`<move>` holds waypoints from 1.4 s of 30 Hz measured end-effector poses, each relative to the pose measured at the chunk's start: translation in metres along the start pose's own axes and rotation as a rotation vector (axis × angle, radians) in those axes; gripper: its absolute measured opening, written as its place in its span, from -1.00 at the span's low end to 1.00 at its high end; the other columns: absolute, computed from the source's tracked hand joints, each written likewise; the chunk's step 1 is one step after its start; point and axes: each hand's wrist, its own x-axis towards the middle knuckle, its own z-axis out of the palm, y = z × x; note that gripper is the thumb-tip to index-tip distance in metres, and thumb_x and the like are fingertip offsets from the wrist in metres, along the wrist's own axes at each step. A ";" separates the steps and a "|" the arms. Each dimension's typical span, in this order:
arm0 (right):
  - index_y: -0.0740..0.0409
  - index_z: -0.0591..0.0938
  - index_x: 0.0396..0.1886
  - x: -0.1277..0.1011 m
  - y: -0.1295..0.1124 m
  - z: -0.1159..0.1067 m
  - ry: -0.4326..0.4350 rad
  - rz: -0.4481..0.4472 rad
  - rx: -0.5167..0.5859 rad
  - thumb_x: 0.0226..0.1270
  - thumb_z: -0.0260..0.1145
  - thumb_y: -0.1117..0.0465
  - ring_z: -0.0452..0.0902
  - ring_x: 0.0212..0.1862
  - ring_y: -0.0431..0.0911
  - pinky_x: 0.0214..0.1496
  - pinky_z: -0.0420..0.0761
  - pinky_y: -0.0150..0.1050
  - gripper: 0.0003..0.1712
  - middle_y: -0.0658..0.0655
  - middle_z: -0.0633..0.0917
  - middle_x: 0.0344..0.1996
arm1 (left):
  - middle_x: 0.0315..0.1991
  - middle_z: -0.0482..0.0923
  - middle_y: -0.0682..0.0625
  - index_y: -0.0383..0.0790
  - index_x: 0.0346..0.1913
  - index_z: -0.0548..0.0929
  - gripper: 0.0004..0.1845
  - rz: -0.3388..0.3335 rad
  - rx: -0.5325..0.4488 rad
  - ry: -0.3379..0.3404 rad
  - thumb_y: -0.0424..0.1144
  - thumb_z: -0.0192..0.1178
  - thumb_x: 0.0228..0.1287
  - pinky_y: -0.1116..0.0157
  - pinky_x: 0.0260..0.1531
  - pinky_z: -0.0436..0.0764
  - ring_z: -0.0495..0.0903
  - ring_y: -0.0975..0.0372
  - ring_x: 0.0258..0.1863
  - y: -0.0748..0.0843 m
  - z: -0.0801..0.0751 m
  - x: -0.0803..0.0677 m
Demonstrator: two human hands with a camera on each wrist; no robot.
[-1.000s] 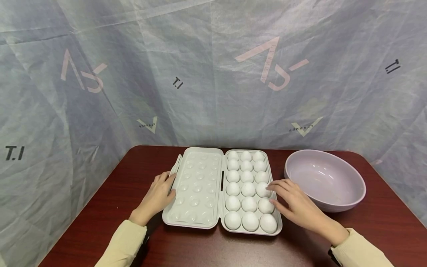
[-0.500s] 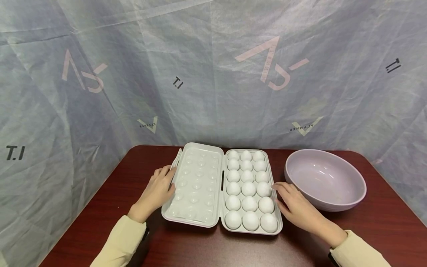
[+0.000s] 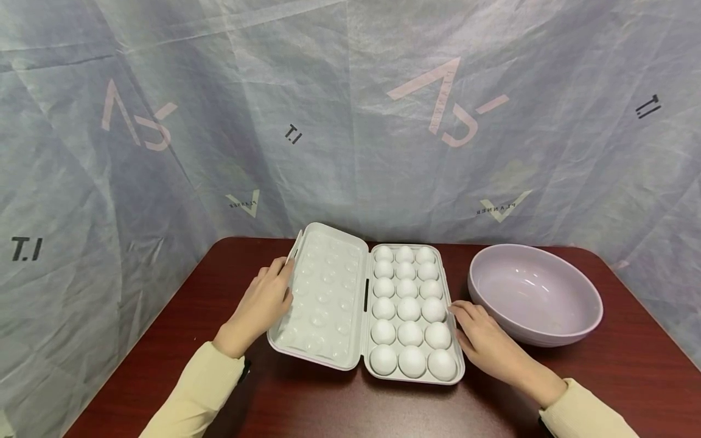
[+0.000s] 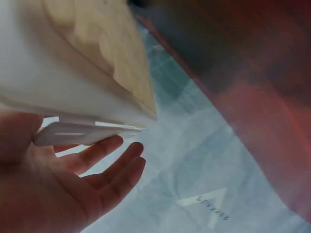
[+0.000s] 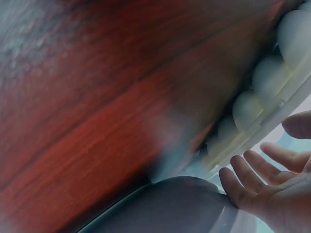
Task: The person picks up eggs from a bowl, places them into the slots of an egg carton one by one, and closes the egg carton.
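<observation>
At the lid (image 3: 323,298) edge, lift with flat left hand (image 3: 261,304) underneath, fingers loose; steady tray (image 3: 457,359) with relaxed right hand (image 3: 484,340), avoiding eggs (image 3: 408,310).

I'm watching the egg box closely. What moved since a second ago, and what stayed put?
The left hand has tipped the lid up off the table, its outer edge rising toward the eggs. The right hand slid off the eggs to the tray's right edge, fingers straight. The eighteen eggs, the tray and the purple bowl stayed where they were.
</observation>
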 end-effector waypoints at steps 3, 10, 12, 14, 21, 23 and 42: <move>0.42 0.50 -0.07 0.000 0.000 0.000 0.004 -0.012 -0.009 -0.02 0.28 0.43 0.44 -0.07 0.08 -0.08 0.46 0.01 -0.58 0.28 0.52 -0.07 | 0.12 0.36 -0.28 -0.45 0.22 0.35 -0.40 0.003 0.001 0.006 -0.42 0.18 0.04 0.04 -0.32 0.50 0.48 -0.11 -0.23 0.005 -0.005 0.004; 0.40 0.51 -0.07 0.001 0.001 -0.001 0.004 -0.018 -0.020 -0.01 0.28 0.43 0.44 -0.08 0.07 -0.09 0.45 0.00 -0.58 0.26 0.52 -0.08 | 0.18 0.30 -0.30 -0.49 0.23 0.30 -0.40 0.012 0.012 -0.012 -0.44 0.13 0.07 0.06 -0.35 0.52 0.53 -0.09 -0.22 0.021 -0.015 0.011; 0.40 0.51 -0.07 0.000 0.001 -0.001 0.006 -0.018 -0.020 -0.01 0.28 0.43 0.44 -0.09 0.07 -0.09 0.45 0.00 -0.59 0.26 0.52 -0.08 | 0.18 0.29 -0.31 -0.49 0.24 0.29 -0.40 0.020 0.017 -0.010 -0.44 0.12 0.08 0.06 -0.34 0.52 0.53 -0.08 -0.18 0.025 -0.018 0.013; 0.39 0.51 -0.07 0.000 0.001 -0.001 0.008 -0.018 -0.017 -0.01 0.28 0.43 0.44 -0.09 0.06 -0.09 0.45 0.00 -0.59 0.26 0.52 -0.08 | 0.19 0.29 -0.31 -0.48 0.24 0.29 -0.41 0.028 0.022 -0.004 -0.43 0.11 0.09 0.05 -0.32 0.51 0.53 -0.07 -0.16 0.030 -0.020 0.015; 0.39 0.51 -0.08 -0.001 0.000 -0.002 0.009 -0.022 -0.017 -0.02 0.29 0.44 0.43 -0.08 0.06 -0.09 0.45 0.00 -0.59 0.26 0.51 -0.08 | 0.22 0.27 -0.31 -0.37 0.27 0.31 -0.44 0.023 -0.052 -0.011 -0.22 0.09 0.22 -0.01 -0.24 0.47 0.49 -0.12 -0.10 0.044 -0.030 0.020; 0.38 0.51 -0.08 -0.001 0.000 -0.002 0.007 -0.020 -0.017 -0.02 0.30 0.43 0.44 -0.08 0.06 -0.09 0.46 0.00 -0.58 0.25 0.51 -0.07 | 0.24 0.26 -0.30 -0.34 0.28 0.30 -0.43 0.015 -0.100 -0.026 -0.09 0.03 0.30 -0.05 -0.15 0.43 0.45 -0.14 -0.02 0.048 -0.033 0.022; 0.36 0.52 -0.08 -0.002 0.000 -0.003 0.013 -0.017 0.003 -0.01 0.29 0.44 0.43 -0.05 0.05 -0.07 0.45 -0.01 -0.60 0.25 0.52 -0.06 | 0.40 0.06 -0.03 0.02 0.39 0.15 -0.40 0.199 -0.375 -0.123 0.18 -0.41 0.39 0.05 0.22 0.11 0.10 0.10 0.36 0.063 -0.049 0.039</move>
